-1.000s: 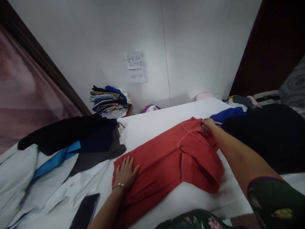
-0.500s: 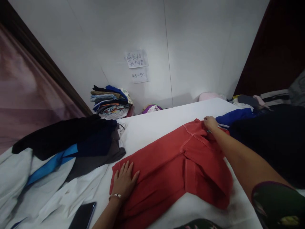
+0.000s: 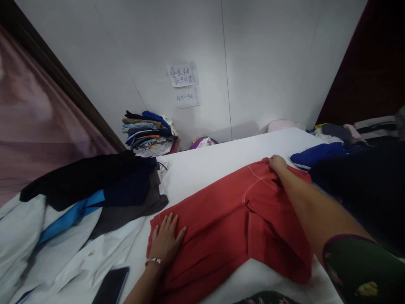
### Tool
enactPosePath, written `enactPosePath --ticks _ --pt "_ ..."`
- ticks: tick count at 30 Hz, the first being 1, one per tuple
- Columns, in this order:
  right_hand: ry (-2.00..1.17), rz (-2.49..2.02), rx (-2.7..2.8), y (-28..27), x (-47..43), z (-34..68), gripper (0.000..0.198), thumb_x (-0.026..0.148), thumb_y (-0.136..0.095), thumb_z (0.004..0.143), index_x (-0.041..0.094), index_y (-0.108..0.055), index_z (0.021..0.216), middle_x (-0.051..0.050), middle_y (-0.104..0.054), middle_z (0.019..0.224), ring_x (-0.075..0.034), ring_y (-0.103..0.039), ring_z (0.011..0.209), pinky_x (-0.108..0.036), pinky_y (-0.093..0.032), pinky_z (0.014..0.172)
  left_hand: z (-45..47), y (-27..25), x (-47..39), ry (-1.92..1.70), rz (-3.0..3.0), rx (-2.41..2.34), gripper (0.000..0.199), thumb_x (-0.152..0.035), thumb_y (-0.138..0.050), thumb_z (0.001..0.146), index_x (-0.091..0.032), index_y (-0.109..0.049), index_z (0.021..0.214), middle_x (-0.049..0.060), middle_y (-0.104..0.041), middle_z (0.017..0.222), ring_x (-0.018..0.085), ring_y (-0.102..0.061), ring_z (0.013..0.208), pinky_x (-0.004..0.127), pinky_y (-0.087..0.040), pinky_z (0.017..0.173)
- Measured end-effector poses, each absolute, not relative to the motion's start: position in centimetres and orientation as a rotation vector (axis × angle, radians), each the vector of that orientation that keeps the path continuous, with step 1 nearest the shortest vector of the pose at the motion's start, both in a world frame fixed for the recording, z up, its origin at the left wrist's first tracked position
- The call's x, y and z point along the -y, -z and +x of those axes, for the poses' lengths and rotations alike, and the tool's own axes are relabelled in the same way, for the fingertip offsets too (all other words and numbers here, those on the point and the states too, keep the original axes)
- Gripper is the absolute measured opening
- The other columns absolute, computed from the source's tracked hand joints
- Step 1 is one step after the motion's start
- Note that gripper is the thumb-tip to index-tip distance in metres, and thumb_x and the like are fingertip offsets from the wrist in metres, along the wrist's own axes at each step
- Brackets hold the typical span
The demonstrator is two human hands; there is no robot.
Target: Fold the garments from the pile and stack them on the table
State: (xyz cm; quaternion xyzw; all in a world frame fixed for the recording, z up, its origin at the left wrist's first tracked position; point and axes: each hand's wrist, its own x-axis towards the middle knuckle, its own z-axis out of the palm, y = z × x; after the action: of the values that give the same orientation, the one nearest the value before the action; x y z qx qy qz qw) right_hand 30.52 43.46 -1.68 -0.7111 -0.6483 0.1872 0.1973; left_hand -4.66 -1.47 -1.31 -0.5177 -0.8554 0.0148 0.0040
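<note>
A red garment with pale stitching, which looks like a shirt [image 3: 218, 202], lies folded lengthwise across the white table [image 3: 221, 158]. My left hand [image 3: 166, 238], with a bracelet at the wrist, rests flat on its left end, fingers spread. At the far right end, my right hand [image 3: 277, 164] has its fingers closed on the upper edge of the cloth near the collar area. Part of that end is hidden behind my right forearm. A sleeve hangs toward me in loose folds at the lower right.
Black, navy and grey clothes [image 3: 126, 181] and white garments [image 3: 69, 253] lie on the left, beside a phone [image 3: 111, 285]. A folded stack [image 3: 150, 133] stands by the wall under paper notes [image 3: 185, 84]. Blue [image 3: 318, 154] and dark clothes [image 3: 357, 185] are heaped on the right.
My right hand has shifted slightly left along the red shirt's upper edge, and the cloth there lies a little straighter. My left hand stays flat in place. The view has tilted slightly.
</note>
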Motion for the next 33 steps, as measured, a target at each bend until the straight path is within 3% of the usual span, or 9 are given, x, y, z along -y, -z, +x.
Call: enactPosePath --ticks 7,11,19,23,28,33 --pt "-0.673 -1.810 1.816 1.5 -42.9 31.6 0.027 0.034 -0.056 0.083 0.013 -0.073 0.082 -0.013 -0.072 0.085 -0.024 -0.065 0.086 -0.029 -0.046 0.075 -4.6 1.3 1.3 -0.058 -1.617 2.695 0.062 -0.050 -0.039 0.090 -0.015 -0.046 0.141 0.013 -0.035 0.151 0.029 -0.030 0.141 0.052 -0.024 0.113" --pt "-0.776 -1.687 1.743 1.6 -41.0 32.2 0.027 0.029 -0.056 0.082 0.013 -0.072 0.096 -0.010 -0.073 0.089 -0.021 -0.066 0.083 -0.028 -0.048 0.076 -4.5 1.3 1.3 -0.053 -1.615 2.698 0.061 -0.050 -0.038 0.091 -0.015 -0.045 0.141 0.012 -0.035 0.152 0.029 -0.030 0.141 0.051 -0.023 0.113" --pt "-1.020 -1.440 1.614 2.1 -32.8 35.2 0.045 0.030 -0.063 0.077 0.018 -0.061 0.121 -0.010 -0.070 0.109 -0.022 -0.067 0.090 -0.035 -0.056 0.078 -3.9 0.6 1.0 -0.120 -1.595 2.751 0.061 -0.050 -0.036 0.092 -0.016 -0.041 0.143 0.010 -0.030 0.155 0.027 -0.025 0.143 0.049 -0.021 0.114" --pt "-1.178 -1.293 1.567 2.2 -27.1 37.3 0.047 0.039 -0.070 0.072 0.024 -0.064 0.117 -0.008 -0.069 0.114 -0.025 -0.066 0.098 -0.042 -0.055 0.086 -3.7 0.5 0.9 -0.117 -1.604 2.747 0.062 -0.051 -0.033 0.093 -0.016 -0.040 0.144 0.011 -0.030 0.155 0.027 -0.024 0.143 0.049 -0.021 0.114" --pt "-1.155 -1.259 1.610 2.2 -21.5 39.4 0.055 0.047 -0.075 0.066 0.026 -0.065 0.116 -0.008 -0.065 0.122 -0.030 -0.057 0.117 -0.047 -0.046 0.100 -3.5 0.3 0.7 -0.099 -1.614 2.770 0.064 -0.053 -0.031 0.093 -0.016 -0.040 0.144 0.011 -0.030 0.155 0.027 -0.025 0.143 0.050 -0.020 0.114" --pt "-1.196 -1.317 1.464 2.2 -18.2 41.1 0.058 0.046 -0.076 0.066 0.028 -0.061 0.119 -0.007 -0.063 0.125 -0.028 -0.057 0.117 -0.043 -0.049 0.098 -3.8 0.0 1.0 -0.001 -1.686 2.819 0.066 -0.058 -0.035 0.091 -0.018 -0.040 0.144 0.012 -0.028 0.156 0.028 -0.021 0.144 0.052 -0.017 0.115"
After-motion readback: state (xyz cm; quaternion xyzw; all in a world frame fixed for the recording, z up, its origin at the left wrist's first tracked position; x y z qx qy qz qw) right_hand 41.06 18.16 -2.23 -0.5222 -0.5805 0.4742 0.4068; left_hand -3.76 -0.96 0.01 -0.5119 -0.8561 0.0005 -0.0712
